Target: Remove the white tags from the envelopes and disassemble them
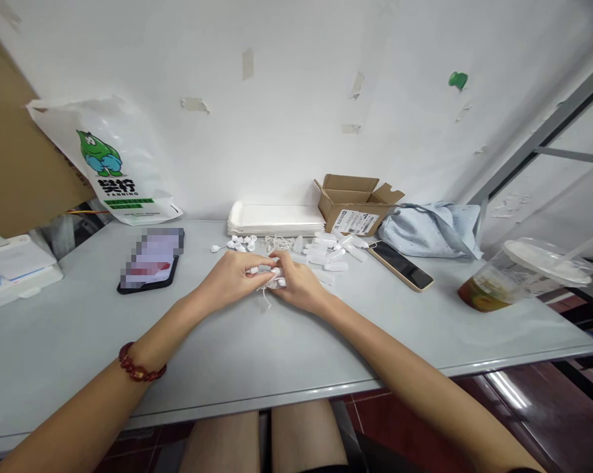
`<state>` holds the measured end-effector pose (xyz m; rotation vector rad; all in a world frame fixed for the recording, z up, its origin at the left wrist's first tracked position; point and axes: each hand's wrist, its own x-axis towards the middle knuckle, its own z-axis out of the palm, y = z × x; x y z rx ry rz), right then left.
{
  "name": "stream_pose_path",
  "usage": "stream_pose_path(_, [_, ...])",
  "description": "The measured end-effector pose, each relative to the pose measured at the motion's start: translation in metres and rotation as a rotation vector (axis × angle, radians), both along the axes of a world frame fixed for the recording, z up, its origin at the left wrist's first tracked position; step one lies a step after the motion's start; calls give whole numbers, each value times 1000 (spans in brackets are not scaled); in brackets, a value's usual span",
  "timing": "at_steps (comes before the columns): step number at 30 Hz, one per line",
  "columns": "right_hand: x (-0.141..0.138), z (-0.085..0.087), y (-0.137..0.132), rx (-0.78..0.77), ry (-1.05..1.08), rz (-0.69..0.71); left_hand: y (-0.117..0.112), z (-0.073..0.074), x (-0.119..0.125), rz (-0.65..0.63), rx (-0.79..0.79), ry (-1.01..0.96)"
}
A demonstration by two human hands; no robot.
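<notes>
Over the middle of the grey table, my left hand (231,278) and my right hand (300,281) meet with fingers curled and thumbs inward. Between them are small white plastic pieces (279,281) with thin white string, partly hidden by the fingers. My left hand pinches one white piece; my right hand closes round the others, and a string end (265,301) hangs below. Just beyond lie several white caps (242,243), a heap of white strings (279,244) and, to the right, several translucent white plastic tubes or sleeves (333,249).
Behind the pieces sit a stack of white trays (279,217) and an open cardboard box (353,207). A phone (153,259) lies left, another phone (401,265) right. Near the right end stand a pale blue cloth bag (432,230) and a drink cup (503,279). A white bag (114,164) leans left.
</notes>
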<state>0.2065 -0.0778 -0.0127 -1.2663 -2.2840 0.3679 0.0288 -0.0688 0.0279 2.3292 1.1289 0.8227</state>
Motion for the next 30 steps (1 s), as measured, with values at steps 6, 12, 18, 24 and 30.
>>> stream_pose_path(6, [4, 3, 2, 72, -122, 66, 0, -5, 1, -52, 59, 52])
stream_pose_path(12, [6, 2, 5, 58, -62, 31, -3, 2, 1, 17, 110, 43])
stream_pose_path(18, [8, 0, 8, 41, 0, 38, 0, 5, -3, 47, 98, 72])
stream_pose_path(24, [8, -2, 8, 36, 25, 48, -2, -1, 0, 1, 77, 145])
stream_pose_path(30, [9, 1, 9, 9, 38, 51, -1, -2, 0, 15, 31, 137])
